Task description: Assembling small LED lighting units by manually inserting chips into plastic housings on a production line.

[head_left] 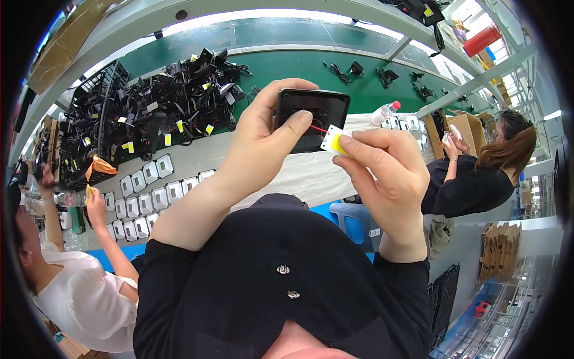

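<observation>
My left hand grips a black square lamp housing above the bench, its hollow side turned up and the thumb pressed inside. From the housing a short red wire runs to a small white LED plate with a yellow middle. Thumb and fingers of my right hand pinch this plate at the housing's near right corner. My left thumb covers part of the inside, so where the wire starts is hidden.
Black lamp parts with cables are heaped at the far left, beside a black crate. Silver reflector frames lie in rows. A red-capped bottle is beyond my right hand. Co-workers sit left and right.
</observation>
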Demonstrator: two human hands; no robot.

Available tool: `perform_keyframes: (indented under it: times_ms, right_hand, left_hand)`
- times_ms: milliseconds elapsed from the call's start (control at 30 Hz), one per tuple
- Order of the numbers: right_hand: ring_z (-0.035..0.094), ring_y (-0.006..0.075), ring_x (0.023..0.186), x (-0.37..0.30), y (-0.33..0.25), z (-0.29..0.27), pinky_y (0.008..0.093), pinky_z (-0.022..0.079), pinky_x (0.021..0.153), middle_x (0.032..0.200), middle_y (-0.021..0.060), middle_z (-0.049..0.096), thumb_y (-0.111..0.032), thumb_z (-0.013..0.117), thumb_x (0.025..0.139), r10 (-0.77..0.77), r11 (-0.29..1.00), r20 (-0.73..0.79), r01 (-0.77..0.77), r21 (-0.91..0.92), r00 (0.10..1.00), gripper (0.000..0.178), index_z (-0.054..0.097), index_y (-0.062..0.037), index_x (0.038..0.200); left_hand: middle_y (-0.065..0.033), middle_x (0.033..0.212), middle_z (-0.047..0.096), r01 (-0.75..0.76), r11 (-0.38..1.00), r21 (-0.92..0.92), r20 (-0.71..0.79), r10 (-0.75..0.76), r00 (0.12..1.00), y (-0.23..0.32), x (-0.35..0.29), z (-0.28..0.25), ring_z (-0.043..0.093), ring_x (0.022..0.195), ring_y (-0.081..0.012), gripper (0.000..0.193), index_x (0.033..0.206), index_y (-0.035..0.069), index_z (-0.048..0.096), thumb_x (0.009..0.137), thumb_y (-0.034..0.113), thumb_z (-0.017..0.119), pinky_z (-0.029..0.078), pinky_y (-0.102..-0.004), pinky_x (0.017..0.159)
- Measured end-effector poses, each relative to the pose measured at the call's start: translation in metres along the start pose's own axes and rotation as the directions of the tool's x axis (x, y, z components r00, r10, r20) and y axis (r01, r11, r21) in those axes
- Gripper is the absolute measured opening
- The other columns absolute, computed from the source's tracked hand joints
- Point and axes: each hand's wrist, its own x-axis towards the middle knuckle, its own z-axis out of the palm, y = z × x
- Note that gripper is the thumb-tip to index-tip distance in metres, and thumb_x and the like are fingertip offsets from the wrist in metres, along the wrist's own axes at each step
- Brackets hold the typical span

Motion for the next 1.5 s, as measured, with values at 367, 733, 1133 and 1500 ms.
perform_keyframes:
  times_ms: [367,733,1133,1500]
  right_hand:
    - [0.055,0.0200,0.072,0.010,-0.004,0.020,0.0300,0.044,0.061,0.082,0.0054,0.061,-0.002,0.077,0.057,-0.123,0.990,-0.013,0.122,-0.071,0.992,0.031,0.070,-0.0058,0.087]
    - [0.054,0.0208,0.075,0.020,-0.007,0.029,0.0308,0.043,0.065,0.086,0.0033,0.061,-0.004,0.074,0.055,-0.267,0.963,0.010,0.267,-0.015,0.964,0.034,0.070,-0.0110,0.088]
    - [0.052,0.0187,0.071,0.025,-0.012,0.028,0.0285,0.039,0.060,0.081,0.0037,0.059,-0.004,0.077,0.055,-0.196,0.980,0.163,0.191,0.050,0.967,0.033,0.071,-0.0117,0.087]
    - [0.051,0.0174,0.068,0.022,-0.004,0.021,0.0280,0.038,0.060,0.079,0.0044,0.060,-0.005,0.078,0.055,-0.168,0.978,0.093,0.154,0.137,0.981,0.033,0.072,-0.0103,0.088]
  left_hand:
    - [-0.0066,0.110,0.056,0.050,0.998,-0.024,0.107,-0.047,0.993,0.002,-0.006,-0.012,0.054,0.098,-0.0120,0.034,0.117,0.002,0.051,0.084,-0.002,0.048,0.044,-0.0256,0.084]
    - [-0.0088,0.125,0.044,0.242,0.958,-0.155,0.374,-0.170,0.912,0.024,-0.025,-0.035,0.042,0.115,-0.0148,0.068,0.135,0.001,0.028,0.072,-0.004,0.056,0.033,-0.0306,0.098]
    - [-0.0062,0.104,0.047,0.236,0.967,0.093,0.318,-0.254,0.914,0.028,-0.033,-0.031,0.049,0.082,-0.0088,0.063,0.133,0.004,0.027,0.074,-0.006,0.050,0.043,-0.0245,0.068]
    - [-0.0066,0.107,0.045,0.269,0.963,0.036,0.288,-0.268,0.919,0.038,-0.034,-0.022,0.045,0.091,-0.0099,0.062,0.130,0.001,0.028,0.072,-0.004,0.049,0.042,-0.0248,0.075]
